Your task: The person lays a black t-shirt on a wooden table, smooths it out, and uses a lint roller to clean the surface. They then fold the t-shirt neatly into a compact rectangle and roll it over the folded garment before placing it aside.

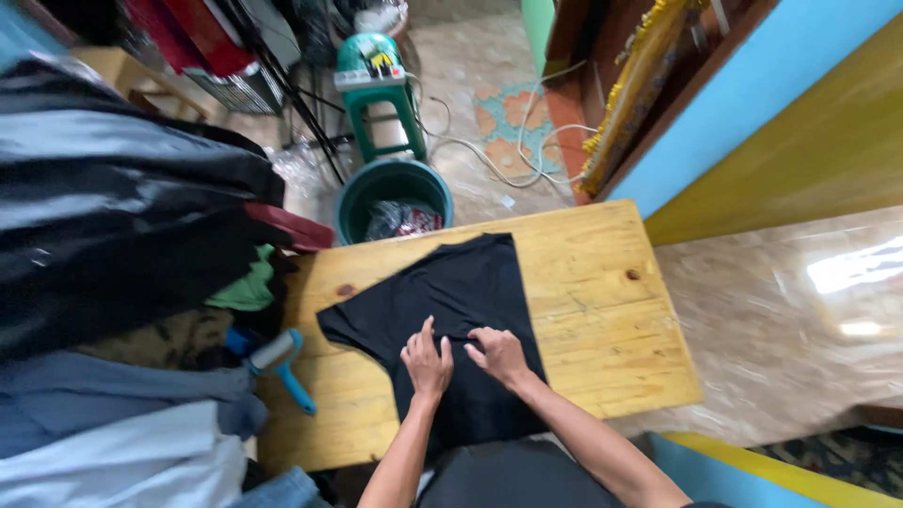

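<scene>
Left hand (428,362) and right hand (499,355) press flat, open, on black shirt (451,292) on bench (583,301); lint roller (280,362) left, bucket (390,193) beyond.

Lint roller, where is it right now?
In the head view the blue lint roller lies at the wooden table's left edge, beside the clothes pile, left of the black shirt under both hands.

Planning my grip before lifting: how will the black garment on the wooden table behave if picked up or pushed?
The black garment lies flat and thin under the left hand and right hand, so it is probably floppy and would drape. It looks light. Pushed across the wooden table, it would likely bunch rather than slide whole.
</scene>
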